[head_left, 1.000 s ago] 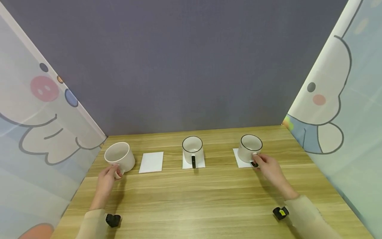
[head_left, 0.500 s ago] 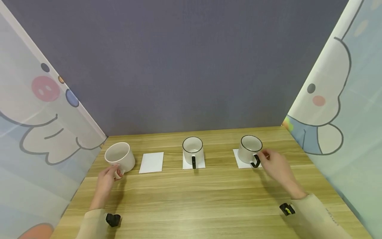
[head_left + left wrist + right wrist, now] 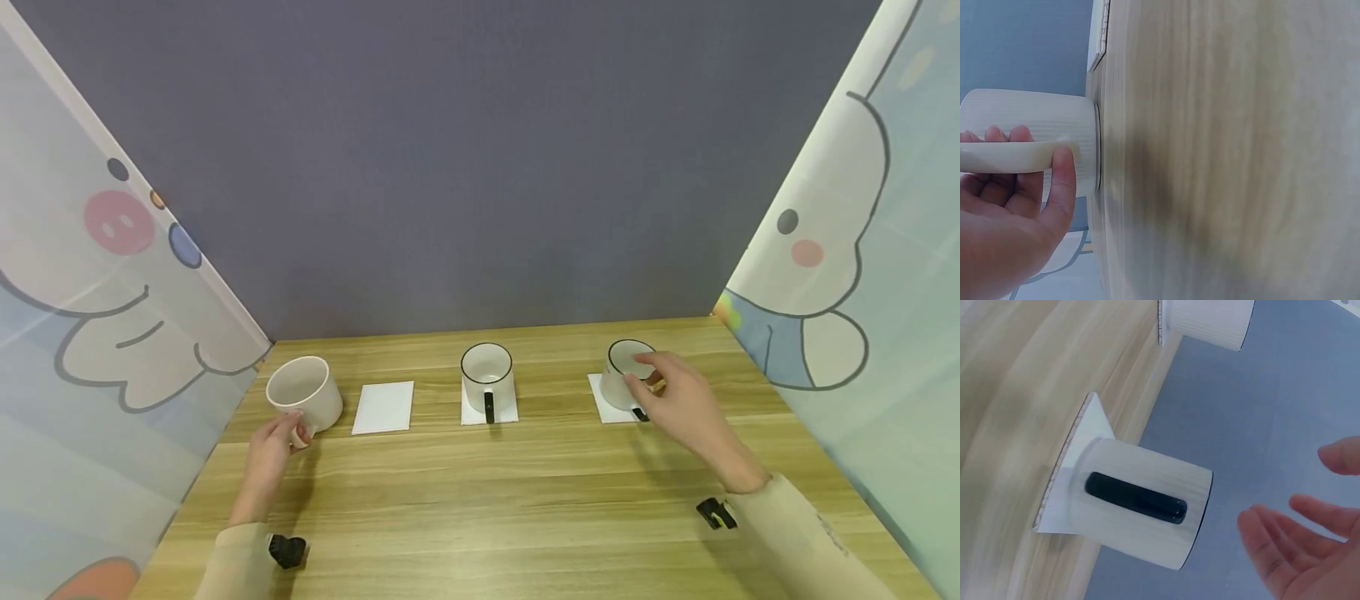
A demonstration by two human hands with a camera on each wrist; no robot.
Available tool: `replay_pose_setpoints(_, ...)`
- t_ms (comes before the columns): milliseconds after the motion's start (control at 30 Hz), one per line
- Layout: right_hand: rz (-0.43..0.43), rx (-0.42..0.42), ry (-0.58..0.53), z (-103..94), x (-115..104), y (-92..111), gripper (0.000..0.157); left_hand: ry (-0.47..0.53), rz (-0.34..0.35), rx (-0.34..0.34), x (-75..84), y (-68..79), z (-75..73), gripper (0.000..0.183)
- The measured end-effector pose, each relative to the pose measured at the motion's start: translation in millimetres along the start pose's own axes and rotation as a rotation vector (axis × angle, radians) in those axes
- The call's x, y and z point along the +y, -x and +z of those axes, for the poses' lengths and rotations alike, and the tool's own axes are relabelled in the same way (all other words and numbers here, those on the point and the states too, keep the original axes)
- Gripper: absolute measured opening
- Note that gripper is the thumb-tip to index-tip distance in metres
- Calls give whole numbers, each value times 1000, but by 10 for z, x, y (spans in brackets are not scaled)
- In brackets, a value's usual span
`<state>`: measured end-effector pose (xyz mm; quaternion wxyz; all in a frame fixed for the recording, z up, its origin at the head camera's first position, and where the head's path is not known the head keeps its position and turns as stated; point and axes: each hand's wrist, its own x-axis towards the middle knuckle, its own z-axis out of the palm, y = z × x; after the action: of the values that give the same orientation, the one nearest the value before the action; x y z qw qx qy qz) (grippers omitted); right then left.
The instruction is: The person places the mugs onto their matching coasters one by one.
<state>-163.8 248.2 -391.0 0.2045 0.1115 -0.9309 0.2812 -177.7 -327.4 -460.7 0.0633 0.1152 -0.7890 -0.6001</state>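
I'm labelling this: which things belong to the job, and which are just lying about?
Probably the job's:
plain mug, held by the left hand
rightmost mug, near the right hand
middle mug
bare white square

Seemingly surroundings:
table
grey backdrop
cartoon sheets

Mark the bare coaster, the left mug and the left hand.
Bare coaster [image 3: 383, 407]: head view, centre of its top.
Left mug [image 3: 324, 407]: head view, outer wall.
Left hand [image 3: 268, 452]: head view, back of the hand.
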Motion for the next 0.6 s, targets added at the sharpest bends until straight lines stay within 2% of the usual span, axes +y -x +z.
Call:
replay_pose_setpoints(167, -97, 49, -33, 40, -62, -61, 31, -4, 13, 6, -9, 5, 13, 47)
replay_pose_setpoints(400, -137, 77, -48, 73, -161, -135, 30, -9, 20, -1, -18, 7, 23, 49)
replay_pose_setpoints(600, -139, 42, -51, 94, -261, -202, 33, -7, 15, 15, -22, 14, 15, 49)
